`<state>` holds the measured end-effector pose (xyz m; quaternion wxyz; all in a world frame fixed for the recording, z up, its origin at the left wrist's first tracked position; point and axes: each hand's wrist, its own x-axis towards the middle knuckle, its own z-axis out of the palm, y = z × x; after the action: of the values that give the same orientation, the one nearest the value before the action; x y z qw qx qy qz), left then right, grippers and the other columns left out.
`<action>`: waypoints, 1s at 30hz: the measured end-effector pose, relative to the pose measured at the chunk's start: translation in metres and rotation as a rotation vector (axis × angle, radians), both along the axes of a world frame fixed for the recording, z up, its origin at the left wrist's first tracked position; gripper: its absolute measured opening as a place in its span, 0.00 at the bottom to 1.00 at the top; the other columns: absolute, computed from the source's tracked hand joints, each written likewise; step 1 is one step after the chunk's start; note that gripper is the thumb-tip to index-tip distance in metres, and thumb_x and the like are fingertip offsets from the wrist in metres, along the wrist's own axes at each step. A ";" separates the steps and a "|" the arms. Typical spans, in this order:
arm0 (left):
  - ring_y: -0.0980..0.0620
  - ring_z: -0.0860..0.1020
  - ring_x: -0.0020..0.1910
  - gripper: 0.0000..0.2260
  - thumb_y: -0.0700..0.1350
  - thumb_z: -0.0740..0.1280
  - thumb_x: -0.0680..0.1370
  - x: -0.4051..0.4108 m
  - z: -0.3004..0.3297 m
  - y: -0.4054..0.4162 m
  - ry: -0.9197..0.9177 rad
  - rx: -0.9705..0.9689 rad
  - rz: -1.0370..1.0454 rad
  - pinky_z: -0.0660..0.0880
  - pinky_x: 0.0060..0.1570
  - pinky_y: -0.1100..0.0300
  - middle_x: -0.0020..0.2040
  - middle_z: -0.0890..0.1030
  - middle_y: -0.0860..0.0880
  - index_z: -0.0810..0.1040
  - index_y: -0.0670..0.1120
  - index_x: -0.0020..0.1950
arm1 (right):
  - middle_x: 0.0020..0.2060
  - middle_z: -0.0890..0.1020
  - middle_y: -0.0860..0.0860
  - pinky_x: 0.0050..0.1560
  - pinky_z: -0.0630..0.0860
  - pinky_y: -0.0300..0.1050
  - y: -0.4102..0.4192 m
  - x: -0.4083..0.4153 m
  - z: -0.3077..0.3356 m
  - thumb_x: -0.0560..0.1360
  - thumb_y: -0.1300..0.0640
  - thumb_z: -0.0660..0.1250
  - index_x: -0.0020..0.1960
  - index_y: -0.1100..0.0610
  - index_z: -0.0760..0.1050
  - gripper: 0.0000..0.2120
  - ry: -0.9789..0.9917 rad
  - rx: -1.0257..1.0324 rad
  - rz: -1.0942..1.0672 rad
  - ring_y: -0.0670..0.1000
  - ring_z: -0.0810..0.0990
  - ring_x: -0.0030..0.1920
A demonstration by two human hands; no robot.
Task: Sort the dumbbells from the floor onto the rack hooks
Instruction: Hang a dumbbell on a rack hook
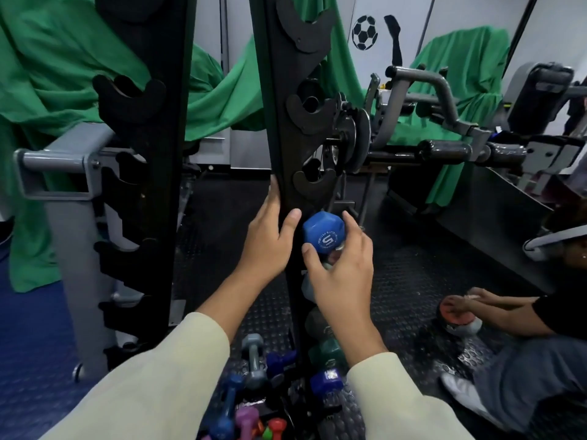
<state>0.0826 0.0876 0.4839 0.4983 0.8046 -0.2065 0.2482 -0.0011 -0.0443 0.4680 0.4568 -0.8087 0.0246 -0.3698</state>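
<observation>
Your right hand (341, 274) has its fingers (352, 223) clamped on the blue dumbbell (323, 231) (marked 5) just beside the rack upright (286, 138), which your left hand (270, 239) grips, above dumbbells on the floor (413, 281).

A single wide-angle head-worn camera looks forward and down from close behind the black rack upright (286, 128), which fills the near centre, with the studded floor (397, 281) below and gym machines (444, 122) far right.
</observation>
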 end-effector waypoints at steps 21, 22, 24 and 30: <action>0.52 0.62 0.81 0.33 0.53 0.61 0.86 0.010 -0.001 0.012 0.036 0.072 -0.045 0.63 0.80 0.50 0.84 0.62 0.50 0.45 0.57 0.85 | 0.68 0.72 0.50 0.57 0.64 0.38 0.014 0.019 0.018 0.82 0.38 0.66 0.81 0.55 0.64 0.35 0.048 -0.120 -0.143 0.49 0.76 0.63; 0.52 0.62 0.81 0.33 0.53 0.61 0.86 0.009 0.000 0.012 0.049 0.073 -0.050 0.63 0.80 0.50 0.84 0.61 0.51 0.44 0.57 0.85 | 0.68 0.72 0.50 0.57 0.64 0.38 0.014 0.019 0.018 0.82 0.37 0.66 0.81 0.55 0.64 0.35 0.050 -0.120 -0.140 0.49 0.76 0.63; 0.51 0.61 0.82 0.33 0.54 0.60 0.86 0.005 0.002 0.012 0.077 0.084 -0.052 0.62 0.80 0.50 0.84 0.60 0.51 0.43 0.58 0.85 | 0.68 0.72 0.51 0.57 0.64 0.37 0.015 0.017 0.018 0.82 0.37 0.66 0.81 0.55 0.64 0.35 0.054 -0.115 -0.129 0.49 0.76 0.63; 0.49 0.62 0.81 0.33 0.52 0.59 0.87 -0.005 0.011 0.012 0.138 0.109 -0.058 0.62 0.80 0.51 0.84 0.61 0.48 0.41 0.58 0.85 | 0.66 0.71 0.51 0.56 0.67 0.36 0.014 0.009 0.016 0.81 0.38 0.68 0.80 0.55 0.65 0.34 0.061 -0.074 -0.095 0.44 0.72 0.58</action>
<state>0.0771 0.0992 0.4947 0.4737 0.8395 -0.2083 0.1659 0.0074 -0.0300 0.4837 0.4076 -0.8339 0.0630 -0.3669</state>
